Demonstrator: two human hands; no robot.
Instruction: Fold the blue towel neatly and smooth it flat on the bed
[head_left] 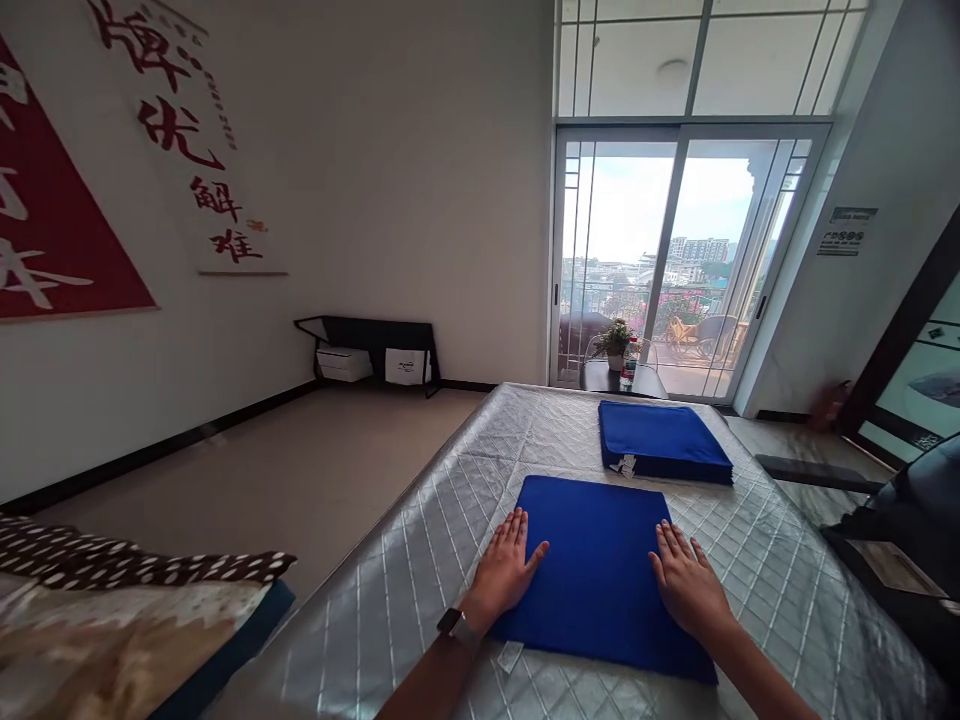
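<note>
A flat blue fabric square lies in front of me on a silver quilted cover. On its left edge rests my left hand, fingers stretched out and thumb apart, with a watch on the wrist. Flat along the right edge lies my right hand, its fingers extended too. Neither hand grips anything. A small white tag sticks out at the square's near left corner. Beyond it sits a stack of similar blue fabric pieces, with white tags at its near left corner.
Behind the covered surface stands a small table with a potted plant and a bottle. Patterned bedding is at lower left. A black rack holding white boxes stands by the wall. Dark furniture is at right.
</note>
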